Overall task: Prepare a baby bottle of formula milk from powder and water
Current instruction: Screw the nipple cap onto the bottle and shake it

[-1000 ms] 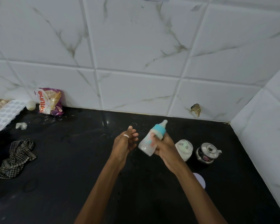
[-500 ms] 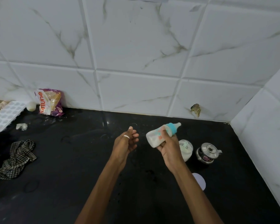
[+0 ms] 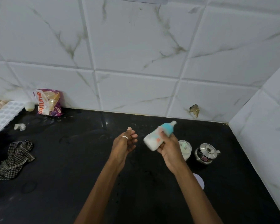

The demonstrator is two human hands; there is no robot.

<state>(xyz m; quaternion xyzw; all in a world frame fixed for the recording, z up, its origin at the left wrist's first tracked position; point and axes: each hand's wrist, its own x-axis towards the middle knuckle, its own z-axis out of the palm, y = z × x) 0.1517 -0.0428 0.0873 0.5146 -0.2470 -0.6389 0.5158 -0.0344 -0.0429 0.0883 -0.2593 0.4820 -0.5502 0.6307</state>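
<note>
My right hand (image 3: 169, 147) grips a small baby bottle (image 3: 154, 139) with a teal collar and a clear teat, held above the black counter (image 3: 71, 167). The bottle is tilted, teat up and to the right, and white milk fills its lower end. It looks motion-blurred. To its left my left hand (image 3: 124, 143) hovers with loosely curled fingers, a ring on one finger, holding nothing and apart from the bottle. Just behind my right hand a white powder container (image 3: 186, 148) stands with its top off.
A small steel lidded pot (image 3: 206, 152) stands right of the container, and a white round lid (image 3: 200, 180) lies by my right forearm. Far left are a checked cloth (image 3: 16, 157), an ice tray (image 3: 4, 114) and a purple packet (image 3: 48, 102). Tiled walls close the back and right.
The bottle has swung in my right hand: upright-tilted, then nearly level, now tilted up again, as in shaking. My left hand has stayed in place.
</note>
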